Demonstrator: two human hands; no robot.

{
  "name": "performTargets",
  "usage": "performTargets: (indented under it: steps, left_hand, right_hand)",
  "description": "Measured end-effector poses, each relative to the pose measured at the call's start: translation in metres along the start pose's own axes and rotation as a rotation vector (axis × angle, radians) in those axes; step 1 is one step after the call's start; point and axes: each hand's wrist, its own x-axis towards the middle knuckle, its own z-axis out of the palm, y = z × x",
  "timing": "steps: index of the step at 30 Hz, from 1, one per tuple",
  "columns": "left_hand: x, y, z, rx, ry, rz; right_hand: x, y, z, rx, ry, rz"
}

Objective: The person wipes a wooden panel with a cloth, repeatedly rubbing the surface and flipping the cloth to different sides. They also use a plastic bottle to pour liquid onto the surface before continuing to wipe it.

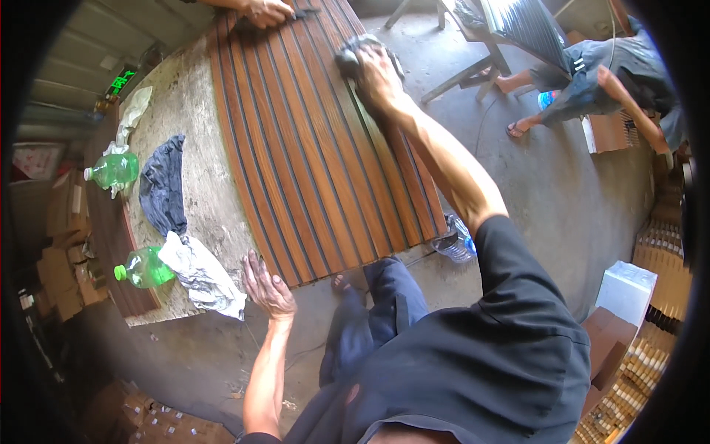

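A brown wooden panel [314, 148] with dark parallel grooves lies on a worn, pale tabletop [196, 96]. My left hand [270, 288] rests at the panel's near left corner, its fingers stretched out and holding nothing. Far up the panel's right edge, my right hand [377, 78] presses down on a dark grey, bunched wad that looks like a rag [347, 58]. My palm partly hides this wad. At the panel's far end, another person's hand [268, 12] holds a small dark thing [305, 13] against the slats.
Left of the panel lie a black cloth [163, 185], a white cloth [203, 275] and two bottles of green liquid [115, 170]. A large clear plastic bottle [455, 246] stands below the panel's right corner. Beyond, a seated person [592, 81] is beside a wooden stand [473, 74].
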Motion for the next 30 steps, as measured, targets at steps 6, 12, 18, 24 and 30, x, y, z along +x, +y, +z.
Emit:
performTargets:
  steps: [6, 12, 18, 24, 30]
  left_hand:
    - [0.004, 0.003, 0.005, -0.001, 0.017, 0.024]
    - [-0.001, -0.001, 0.002, -0.021, 0.012, 0.017]
    - [-0.002, 0.005, 0.000, -0.016, -0.036, -0.021]
    - [-0.003, 0.001, 0.002, 0.013, -0.056, -0.054]
    - [0.001, 0.002, 0.006, -0.015, -0.020, -0.050]
  right_hand:
    - [-0.225, -0.061, -0.103, 0.062, -0.051, 0.016]
    - [-0.290, -0.088, -0.135, 0.045, -0.153, 0.105]
    - [-0.112, -0.016, -0.053, 0.149, -0.037, -0.087]
    - [0.094, 0.021, 0.061, -0.058, 0.000, -0.084]
    - [0.037, 0.022, 0.076, -0.106, 0.095, -0.399]
